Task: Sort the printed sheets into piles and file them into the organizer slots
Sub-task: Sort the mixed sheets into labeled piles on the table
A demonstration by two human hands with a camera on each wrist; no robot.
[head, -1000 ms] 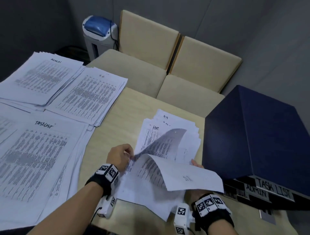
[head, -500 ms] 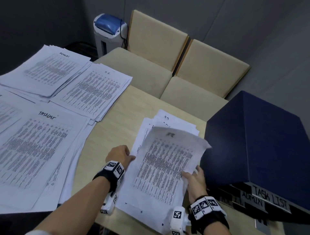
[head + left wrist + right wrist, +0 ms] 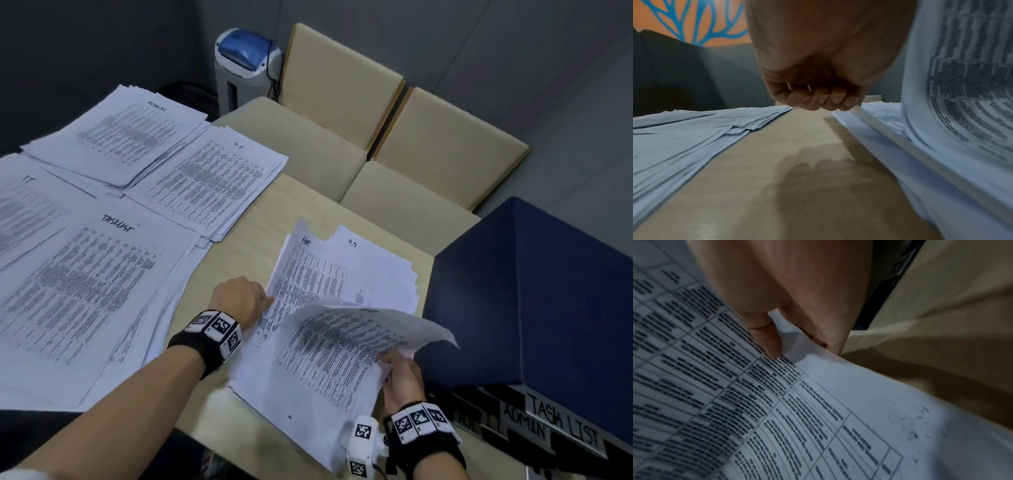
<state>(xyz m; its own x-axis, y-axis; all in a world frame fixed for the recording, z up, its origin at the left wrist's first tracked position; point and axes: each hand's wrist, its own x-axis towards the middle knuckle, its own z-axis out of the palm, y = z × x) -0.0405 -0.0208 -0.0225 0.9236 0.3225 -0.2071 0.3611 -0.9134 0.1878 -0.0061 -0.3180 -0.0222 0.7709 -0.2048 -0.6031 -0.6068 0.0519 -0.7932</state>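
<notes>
Four labelled white paper piles [image 3: 113,274] lie sorted far left; the dark blue organizer box [image 3: 534,301] awaits filing. Right hand [image 3: 402,378] grip pinches a curling printed sheet [image 3: 342,342]; left hand [image 3: 239,301] grip pinches the unsorted stack [image 3: 370,274].

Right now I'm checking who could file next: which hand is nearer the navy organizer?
Right. The right hand pinches a lifted sheet just beside the navy organizer; the left hand is across the unsorted stack, at its far edge.
</notes>
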